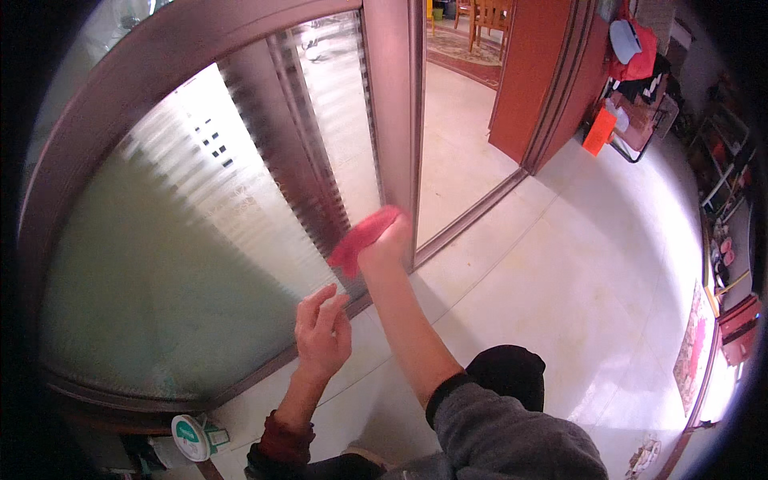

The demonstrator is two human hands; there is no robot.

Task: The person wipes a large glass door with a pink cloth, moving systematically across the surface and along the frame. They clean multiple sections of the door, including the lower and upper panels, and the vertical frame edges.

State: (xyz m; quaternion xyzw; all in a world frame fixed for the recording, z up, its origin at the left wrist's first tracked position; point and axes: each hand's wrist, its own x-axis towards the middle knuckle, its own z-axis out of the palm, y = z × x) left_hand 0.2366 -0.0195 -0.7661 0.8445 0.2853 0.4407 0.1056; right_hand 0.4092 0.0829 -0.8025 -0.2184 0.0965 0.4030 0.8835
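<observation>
My right hand is shut on a red cloth, which lies against the lower part of a sliding door's textured glass panel, beside its brown frame. Motion blurs the cloth and the hand a little. Lower and to the left, my left hand is raised before the glass near the bottom rail, its fingers apart and slightly curled, with nothing seen in it.
A white tub with a green label stands on the floor at lower left. The doorway's floor track runs to the right of the frame. A folding chair with bags and an orange item stands at upper right; shelves with shoes line the right side.
</observation>
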